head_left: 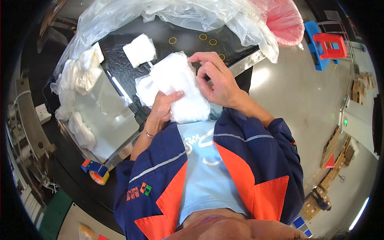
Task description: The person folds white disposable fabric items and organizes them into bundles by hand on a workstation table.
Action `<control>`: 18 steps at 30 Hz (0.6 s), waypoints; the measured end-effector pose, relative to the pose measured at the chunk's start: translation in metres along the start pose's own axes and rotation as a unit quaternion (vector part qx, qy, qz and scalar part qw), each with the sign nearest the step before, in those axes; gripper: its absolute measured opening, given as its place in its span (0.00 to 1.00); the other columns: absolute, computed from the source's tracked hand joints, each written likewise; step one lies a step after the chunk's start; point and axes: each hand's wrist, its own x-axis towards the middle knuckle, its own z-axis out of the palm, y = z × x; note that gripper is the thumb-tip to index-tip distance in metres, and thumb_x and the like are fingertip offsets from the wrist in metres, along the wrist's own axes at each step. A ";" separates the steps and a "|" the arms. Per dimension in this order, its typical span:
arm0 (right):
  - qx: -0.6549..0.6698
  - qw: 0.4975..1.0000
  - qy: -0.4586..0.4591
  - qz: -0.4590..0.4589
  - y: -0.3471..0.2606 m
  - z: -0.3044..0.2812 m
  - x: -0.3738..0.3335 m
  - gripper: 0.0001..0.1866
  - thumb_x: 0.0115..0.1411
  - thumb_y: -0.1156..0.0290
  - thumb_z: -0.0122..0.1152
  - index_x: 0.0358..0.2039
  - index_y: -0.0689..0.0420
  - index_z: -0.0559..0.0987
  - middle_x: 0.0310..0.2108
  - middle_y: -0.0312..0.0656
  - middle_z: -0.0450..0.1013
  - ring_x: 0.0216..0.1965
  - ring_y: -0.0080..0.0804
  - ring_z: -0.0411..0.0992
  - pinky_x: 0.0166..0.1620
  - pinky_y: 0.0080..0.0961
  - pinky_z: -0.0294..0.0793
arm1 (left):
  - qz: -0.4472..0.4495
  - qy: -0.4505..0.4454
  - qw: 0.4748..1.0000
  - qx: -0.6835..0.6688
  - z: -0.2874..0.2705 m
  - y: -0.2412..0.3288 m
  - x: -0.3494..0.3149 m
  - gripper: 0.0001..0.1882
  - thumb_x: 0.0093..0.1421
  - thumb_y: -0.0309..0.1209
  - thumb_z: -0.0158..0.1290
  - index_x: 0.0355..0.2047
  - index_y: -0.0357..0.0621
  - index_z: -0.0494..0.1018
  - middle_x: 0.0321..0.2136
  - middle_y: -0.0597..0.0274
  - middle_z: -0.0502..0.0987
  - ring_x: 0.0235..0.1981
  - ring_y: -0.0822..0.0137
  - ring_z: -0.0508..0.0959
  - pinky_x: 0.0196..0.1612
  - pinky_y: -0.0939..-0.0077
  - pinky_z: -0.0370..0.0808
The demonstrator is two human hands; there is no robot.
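Clamping white oblong plastic-film bundle (178,82) before chest (200,148) in bare left hand (162,107), thumb on top | holding curled right hand (218,78) at its right edge, pinch impossible to tell | showing square white plastic packet (140,51) beyond, thin yellow rings (200,37) on black plastic-covered tabletop (182,35)

- Bright light washed out the white stack (174,74).
- Glare streaked the table (106,124) toward its left edge and whitened the floor (262,78) beyond its right edge.
- Straight lines bowed near the black rim.
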 end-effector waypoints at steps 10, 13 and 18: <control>0.042 0.996 0.022 -0.079 0.006 0.002 -0.002 0.13 0.44 0.87 0.59 0.26 0.59 0.66 0.34 0.45 0.73 0.31 0.39 0.72 0.34 0.28 0.72 | -0.011 -0.006 0.998 0.058 0.006 0.010 -0.006 0.28 0.51 0.19 0.59 0.53 0.35 0.66 0.45 0.53 0.75 0.44 0.61 0.78 0.48 0.65 0.77; 0.032 0.997 0.012 -0.075 0.007 0.001 -0.004 0.14 0.46 0.89 0.58 0.27 0.59 0.66 0.31 0.44 0.72 0.28 0.37 0.72 0.32 0.26 0.72 | -0.038 0.027 0.995 0.090 0.012 0.012 -0.010 0.29 0.50 0.20 0.60 0.53 0.33 0.66 0.44 0.52 0.75 0.44 0.60 0.78 0.47 0.66 0.77; 0.069 0.998 0.001 0.007 0.003 -0.002 0.000 0.12 0.46 0.89 0.58 0.29 0.60 0.68 0.30 0.44 0.71 0.26 0.34 0.70 0.31 0.25 0.71 | -0.044 0.056 0.994 0.081 0.010 0.011 -0.009 0.28 0.50 0.19 0.60 0.53 0.31 0.66 0.44 0.52 0.75 0.42 0.60 0.78 0.46 0.65 0.78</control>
